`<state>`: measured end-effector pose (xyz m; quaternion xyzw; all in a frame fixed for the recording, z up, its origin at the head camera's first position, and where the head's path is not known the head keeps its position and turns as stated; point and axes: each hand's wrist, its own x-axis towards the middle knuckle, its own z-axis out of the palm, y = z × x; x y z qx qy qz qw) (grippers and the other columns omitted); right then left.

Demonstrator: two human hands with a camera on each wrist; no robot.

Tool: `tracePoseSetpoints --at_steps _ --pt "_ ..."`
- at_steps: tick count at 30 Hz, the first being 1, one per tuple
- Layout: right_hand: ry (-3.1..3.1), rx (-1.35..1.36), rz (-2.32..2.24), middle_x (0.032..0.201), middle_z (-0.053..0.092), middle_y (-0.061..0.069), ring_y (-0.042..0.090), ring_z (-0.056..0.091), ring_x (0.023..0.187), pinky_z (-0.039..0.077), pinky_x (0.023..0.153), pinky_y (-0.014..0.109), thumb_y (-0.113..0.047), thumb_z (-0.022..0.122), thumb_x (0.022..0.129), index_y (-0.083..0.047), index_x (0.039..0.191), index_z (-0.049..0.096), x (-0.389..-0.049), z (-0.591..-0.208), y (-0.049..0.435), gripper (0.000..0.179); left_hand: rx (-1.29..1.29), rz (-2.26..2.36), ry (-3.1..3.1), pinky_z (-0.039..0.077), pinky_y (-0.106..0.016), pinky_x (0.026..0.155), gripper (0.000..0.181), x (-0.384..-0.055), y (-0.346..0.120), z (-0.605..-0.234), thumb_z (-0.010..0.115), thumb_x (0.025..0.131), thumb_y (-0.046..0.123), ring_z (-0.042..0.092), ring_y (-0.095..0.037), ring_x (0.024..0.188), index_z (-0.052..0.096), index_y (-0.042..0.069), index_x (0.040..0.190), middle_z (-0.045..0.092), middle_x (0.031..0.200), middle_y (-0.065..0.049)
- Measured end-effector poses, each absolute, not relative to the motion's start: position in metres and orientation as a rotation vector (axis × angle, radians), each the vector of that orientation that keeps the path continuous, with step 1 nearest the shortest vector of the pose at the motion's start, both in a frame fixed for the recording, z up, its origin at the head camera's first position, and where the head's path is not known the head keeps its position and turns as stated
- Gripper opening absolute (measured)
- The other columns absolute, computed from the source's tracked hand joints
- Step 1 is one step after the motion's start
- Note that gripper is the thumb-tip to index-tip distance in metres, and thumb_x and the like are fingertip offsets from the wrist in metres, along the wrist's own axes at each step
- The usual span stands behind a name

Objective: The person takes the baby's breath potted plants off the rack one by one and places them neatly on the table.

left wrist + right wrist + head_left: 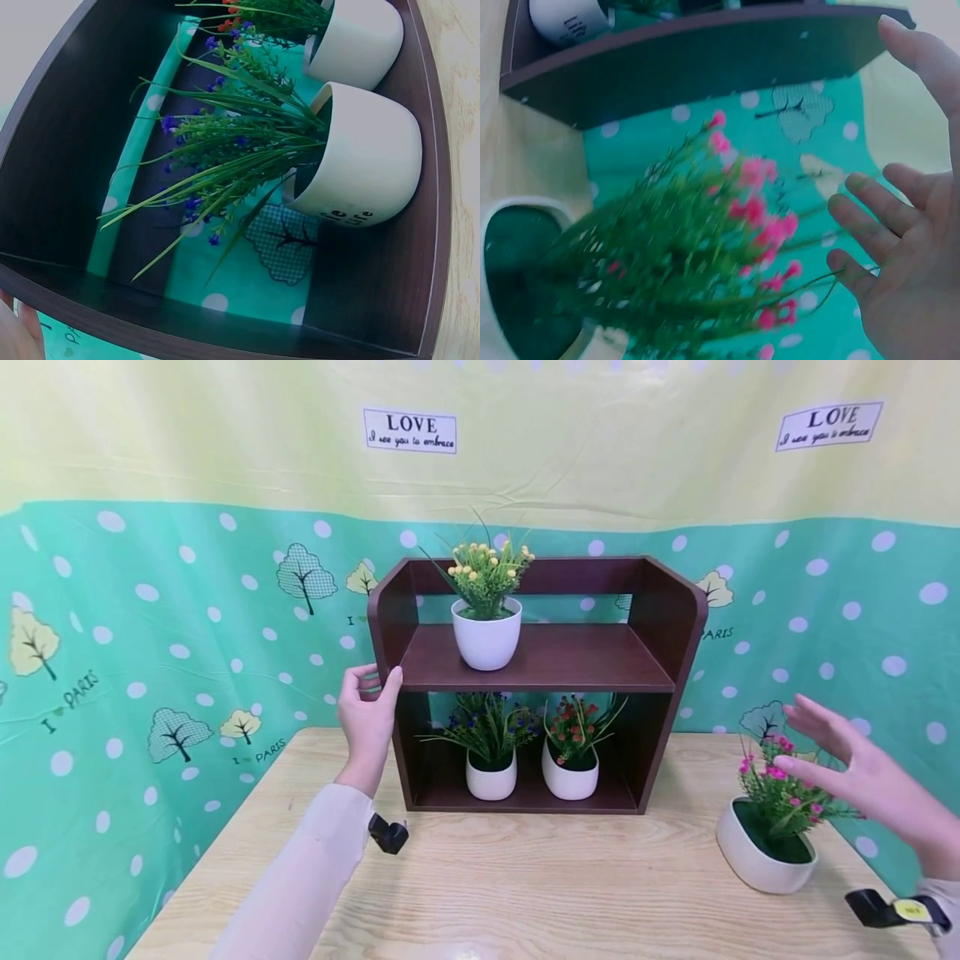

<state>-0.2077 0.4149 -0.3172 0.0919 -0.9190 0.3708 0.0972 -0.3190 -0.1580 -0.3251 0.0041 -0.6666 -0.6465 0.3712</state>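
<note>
A dark brown two-tier shelf (536, 687) stands on the table. My left hand (369, 718) grips its left side panel, thumb on the front edge and the other fingers along the outer side. Raised over the potted plant with pink flowers (772, 852), my right hand (862, 768) has its fingers spread and holds nothing. In the right wrist view the pink blossoms (754, 217) reach up close to the fingers. On the upper tier sits a white pot with yellow flowers (486, 639). Below are a blue-flowered pot (491, 777) and a red-flowered pot (570, 777).
The light wooden table (525, 885) spreads in front of the shelf, and the pink-flowered pot stands near its right edge. Behind hangs a green and yellow cloth (187, 652) with dots and printed trees. A black camera (388, 833) is strapped to my left wrist.
</note>
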Motion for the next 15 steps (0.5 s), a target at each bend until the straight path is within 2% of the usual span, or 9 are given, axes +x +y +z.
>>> tracePoseSetpoints --at_steps 3,5,6,8,10,15 --pt "-2.679 0.346 1.1 0.167 0.011 0.007 0.009 0.01 0.149 0.007 0.107 0.075 -0.023 0.064 0.1 -0.037 0.16 -0.001 -0.208 -0.311 0.405 0.09 0.008 -1.658 -1.701 0.052 -0.026 0.071 0.044 -0.319 -0.158 -0.325 0.078 0.087 0.04 0.059 -0.02 0.088 0.062 0.011 0.116 0.06 0.1 -0.004" --pt "-2.666 0.377 1.08 0.166 0.015 0.0 -0.008 0.016 0.14 0.012 0.119 0.05 -0.021 0.065 0.099 -0.038 0.16 0.003 -0.208 -0.305 0.399 0.089 0.008 -1.656 -1.694 0.052 -0.026 0.071 0.044 -0.32 -0.158 -0.325 0.079 0.087 0.04 0.059 -0.02 0.087 0.062 0.011 0.116 0.061 0.099 -0.004" --pt "-2.658 0.401 1.066 0.166 0.017 0.0 -0.011 0.019 0.138 0.016 0.12 0.037 -0.02 0.066 0.099 -0.038 0.16 0.004 -0.208 -0.303 0.395 0.089 0.009 -1.655 -1.692 0.052 -0.026 0.071 0.044 -0.32 -0.158 -0.325 0.079 0.087 0.04 0.059 -0.02 0.087 0.062 0.011 0.115 0.061 0.099 -0.004" --pt "-2.641 0.446 1.055 0.165 0.02 0.002 -0.011 0.022 0.137 0.022 0.11 0.013 -0.017 0.067 0.098 -0.036 0.161 0.007 -0.209 -0.297 0.387 0.089 0.011 -1.652 -1.689 0.052 -0.026 0.071 0.044 -0.32 -0.158 -0.325 0.079 0.086 0.041 0.059 -0.02 0.086 0.062 0.011 0.115 0.061 0.098 -0.004" --pt "-2.628 0.472 1.046 0.163 0.026 0.002 -0.013 0.028 0.131 0.025 0.092 -0.001 -0.015 0.068 0.097 -0.035 0.161 0.01 -0.209 -0.292 0.379 0.089 0.014 -1.65 -1.692 0.053 -0.026 0.07 0.044 -0.319 -0.158 -0.325 0.079 0.086 0.041 0.06 -0.02 0.086 0.062 0.012 0.115 0.061 0.098 -0.004" --pt "-2.578 0.581 1.098 0.157 0.036 0.001 -0.009 0.038 0.128 0.033 0.092 0.003 -0.007 0.068 0.095 -0.031 0.16 0.018 -0.208 -0.281 0.36 0.085 0.023 -1.646 -1.692 0.052 -0.026 0.071 0.042 -0.318 -0.157 -0.324 0.079 0.087 0.039 0.059 -0.019 0.086 0.063 0.012 0.115 0.061 0.098 -0.003"
